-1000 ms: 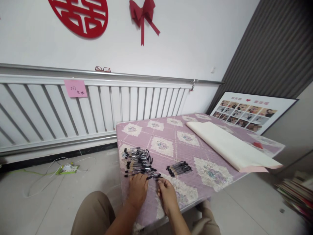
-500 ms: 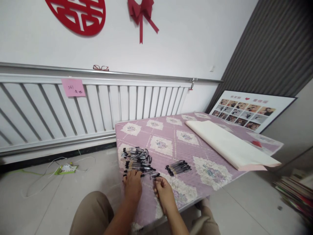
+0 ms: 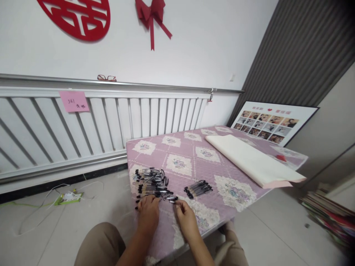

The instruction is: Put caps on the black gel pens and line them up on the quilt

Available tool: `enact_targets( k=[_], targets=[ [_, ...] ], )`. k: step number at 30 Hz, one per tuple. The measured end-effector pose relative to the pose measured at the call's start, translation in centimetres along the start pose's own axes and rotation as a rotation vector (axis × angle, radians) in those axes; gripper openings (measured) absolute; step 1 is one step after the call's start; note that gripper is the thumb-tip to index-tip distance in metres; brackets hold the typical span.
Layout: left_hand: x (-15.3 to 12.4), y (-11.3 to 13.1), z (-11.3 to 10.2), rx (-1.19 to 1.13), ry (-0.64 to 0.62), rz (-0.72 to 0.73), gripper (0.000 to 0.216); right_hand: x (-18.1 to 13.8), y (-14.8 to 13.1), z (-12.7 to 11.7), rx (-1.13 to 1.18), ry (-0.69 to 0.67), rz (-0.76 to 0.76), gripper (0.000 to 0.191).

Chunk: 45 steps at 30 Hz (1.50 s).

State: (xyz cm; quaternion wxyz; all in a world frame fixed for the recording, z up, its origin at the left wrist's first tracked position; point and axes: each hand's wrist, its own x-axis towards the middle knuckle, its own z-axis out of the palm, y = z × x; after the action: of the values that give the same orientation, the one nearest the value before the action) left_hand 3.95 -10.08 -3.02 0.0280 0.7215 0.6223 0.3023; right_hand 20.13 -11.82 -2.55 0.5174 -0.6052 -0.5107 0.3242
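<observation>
A pile of black-capped gel pens [image 3: 152, 181] lies at the left side of the table, several of them side by side. At the near end of this pile, my left hand [image 3: 149, 211] is closed, its fingers curled down over a pen whose dark tip pokes out on the left. My right hand [image 3: 186, 215] pinches the end of another pen [image 3: 171, 199] between thumb and fingers, just right of my left hand. The fingertips partly cover both pens. Farther right, a smaller group of pens [image 3: 198, 188] lies in a neat slanted row, touched by neither hand.
A purple floral cloth [image 3: 191, 138] covers the table. A folded cream sheet [image 3: 249, 159] lies on its right half, near a small red piece [image 3: 281, 157]. Behind stands a white radiator [image 3: 144, 114]; a photo board [image 3: 273, 123] leans at the right. A power strip [image 3: 69, 198] sits on the floor.
The camera view has turned slightly, so the surroundings sit a little further left. Both hands stay at the near end of the pen pile, with only small finger movements.
</observation>
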Motion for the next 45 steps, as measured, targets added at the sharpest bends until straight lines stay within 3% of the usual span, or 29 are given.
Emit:
enact_targets(
  k=[3, 6, 11, 16, 20, 32, 45],
  targets=[
    [0.0, 0.1, -0.1, -0.016, 0.006, 0.014, 0.029, 1.4, 1.3, -2.3, -0.182, 0.192, -0.123, 0.018],
    [0.1, 0.1, -0.2, -0.028, 0.012, 0.028, 0.029, 2.9, 2.8, -4.5, -0.474, 0.272, -0.256, 0.022],
    [0.1, 0.2, -0.3, -0.063, 0.028, 0.008, 0.026, 3.8, 3.8, -5.5, -0.861, 0.236, -0.355, 0.025],
    [0.1, 0.3, -0.4, -0.083, 0.022, 0.009, 0.026, 3.2, 2.5, -4.6, -1.081, 0.169, -0.229, 0.030],
    [0.1, 0.3, -0.4, -0.090, 0.015, -0.001, 0.025, 2.8, 1.6, -4.4, -1.143, 0.130, -0.148, 0.036],
    [0.0, 0.3, -0.6, -0.088, 0.012, 0.009, 0.023, 3.3, 0.8, -4.2, -1.168, 0.081, -0.121, 0.042],
    [0.0, 0.2, -0.3, -0.112, 0.021, 0.020, 0.024, 0.6, 0.7, -4.2, -1.152, 0.144, -0.239, 0.019]
  ],
)
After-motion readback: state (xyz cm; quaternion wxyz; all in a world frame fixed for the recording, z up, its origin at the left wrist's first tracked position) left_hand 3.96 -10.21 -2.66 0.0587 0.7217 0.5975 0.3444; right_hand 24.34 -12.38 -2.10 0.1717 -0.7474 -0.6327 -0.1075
